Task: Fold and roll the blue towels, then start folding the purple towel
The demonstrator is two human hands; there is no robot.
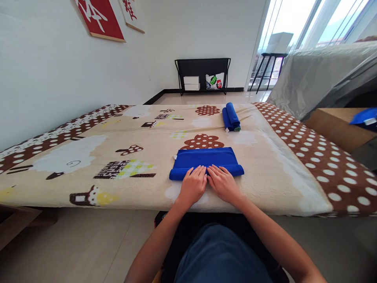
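A blue cloth (206, 156), perhaps a towel, lies in front of me with its near edge rolled into a thick tube and its far part flat. My left hand (193, 184) rests on the middle of that roll, fingers stretched forward. Beside it, almost touching, my right hand (224, 183) presses on the roll with its fingers extended too. A small white tag shows at the cloth's left edge. Farther off to the right lies a second blue cloth (232, 117), fully rolled up, also with a white tag.
Both cloths lie on a patterned blanket (159, 157) with brown polka-dot borders. At right stands a cardboard box (338, 125) with a blue item (365, 116) on it. Behind are a plastic-covered bulky object (321, 70), a black rack (202, 65) and a stool (272, 57).
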